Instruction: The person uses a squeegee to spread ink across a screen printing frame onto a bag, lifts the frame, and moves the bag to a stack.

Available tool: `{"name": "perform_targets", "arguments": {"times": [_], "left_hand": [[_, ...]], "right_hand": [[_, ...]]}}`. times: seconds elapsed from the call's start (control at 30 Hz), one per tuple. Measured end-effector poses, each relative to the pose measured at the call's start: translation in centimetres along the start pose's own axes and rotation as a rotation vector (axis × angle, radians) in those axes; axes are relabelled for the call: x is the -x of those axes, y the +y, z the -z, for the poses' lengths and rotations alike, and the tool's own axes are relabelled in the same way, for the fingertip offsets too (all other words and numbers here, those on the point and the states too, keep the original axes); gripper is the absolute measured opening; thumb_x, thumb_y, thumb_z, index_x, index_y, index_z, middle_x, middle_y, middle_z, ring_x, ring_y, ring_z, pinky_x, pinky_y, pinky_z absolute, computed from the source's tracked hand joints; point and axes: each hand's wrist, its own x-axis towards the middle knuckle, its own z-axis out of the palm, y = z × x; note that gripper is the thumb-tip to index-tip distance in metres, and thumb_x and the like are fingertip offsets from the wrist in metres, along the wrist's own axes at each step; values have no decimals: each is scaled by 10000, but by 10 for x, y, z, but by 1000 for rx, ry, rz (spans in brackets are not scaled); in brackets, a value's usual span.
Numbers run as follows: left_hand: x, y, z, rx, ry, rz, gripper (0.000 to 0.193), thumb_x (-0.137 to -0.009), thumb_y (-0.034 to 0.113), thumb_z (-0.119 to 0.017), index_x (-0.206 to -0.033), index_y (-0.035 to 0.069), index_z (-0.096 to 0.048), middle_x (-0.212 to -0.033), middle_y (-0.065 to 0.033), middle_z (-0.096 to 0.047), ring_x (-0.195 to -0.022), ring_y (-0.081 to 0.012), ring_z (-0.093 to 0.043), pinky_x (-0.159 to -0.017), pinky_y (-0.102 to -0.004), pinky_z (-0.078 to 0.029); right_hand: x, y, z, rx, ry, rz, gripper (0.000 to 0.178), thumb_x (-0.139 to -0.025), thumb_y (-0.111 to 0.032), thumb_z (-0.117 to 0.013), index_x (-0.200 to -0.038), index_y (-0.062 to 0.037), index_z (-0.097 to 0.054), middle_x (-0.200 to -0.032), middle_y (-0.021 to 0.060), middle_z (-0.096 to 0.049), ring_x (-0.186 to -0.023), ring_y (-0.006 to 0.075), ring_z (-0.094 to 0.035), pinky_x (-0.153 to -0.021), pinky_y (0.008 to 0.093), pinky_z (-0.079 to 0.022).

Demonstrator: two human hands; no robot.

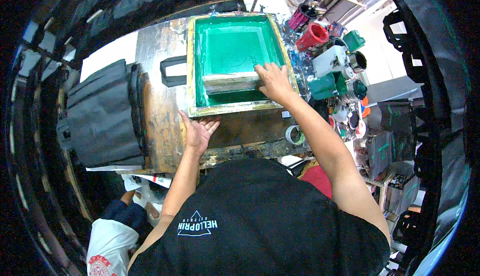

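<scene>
A screen printing frame with a yellowish, ink-stained rim lies on the table, its green mesh coated with ink. Across the near part of the mesh stands a wide squeegee with a pale wooden grip. My right hand is closed on the squeegee's right end. Just below the frame's near edge, my left hand is open, palm up and fingers spread; whether its fingertips touch the rim I cannot tell. A black bag handle sticks out from under the frame's left side.
Black bags lie stacked on the worn table's left. Along the right stand several ink containers, including a red tub and a green one. A tape roll sits near the front edge. At lower left is another person's white shirt.
</scene>
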Motion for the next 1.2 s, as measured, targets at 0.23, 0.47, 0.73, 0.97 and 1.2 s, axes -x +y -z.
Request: {"name": "perform_targets", "arguments": {"times": [0.23,0.47,0.73,0.97,1.2], "left_hand": [[-11,-9,10,-50,49,23,1181,-850,931,-328,-1628,74,-94,-1585,-267,-301,-1409,-428,-410,-1127,-533,-421],[-16,-14,9,-87,86,48,1158,-861,919,-324,-1620,63,-146,-1574,-247,-343,-1396,-410,-448,-1116,-496,-450],[-13,-5,-3,-123,95,52,1122,-878,904,-308,-1595,47,-202,-1516,-215,-417,-1293,-339,-533,-1069,-476,-493],[-14,-7,-5,-122,179,79,1122,-890,894,-287,-1603,36,-170,-1525,-212,-433,-1315,-359,-540,-1089,-503,-472],[-20,-11,0,-199,210,117,1241,-850,927,-298,-1598,-36,-67,-1569,-285,-337,-1377,-430,-476,-1112,-509,-458]], "right_hand": [[5,-3,-6,-42,-61,5,652,-728,-223,-848,-1290,-136,-528,-1129,95,-613,-1124,321,-587,-845,543,-420],[26,-31,-45,90,46,-35,588,-685,-204,-836,-1199,-169,-553,-1078,65,-578,-1068,274,-548,-860,501,-372],[-70,14,-72,129,250,-30,265,-873,-153,-617,-1130,-216,-606,-968,28,-624,-946,248,-606,-771,495,-390],[-175,60,-93,89,177,-58,582,-721,-134,-804,-1251,-181,-568,-1110,60,-620,-1080,275,-582,-851,523,-393],[-252,107,-113,152,226,-42,490,-837,-159,-694,-1309,-221,-575,-1117,55,-646,-1095,268,-601,-879,558,-418]]}}
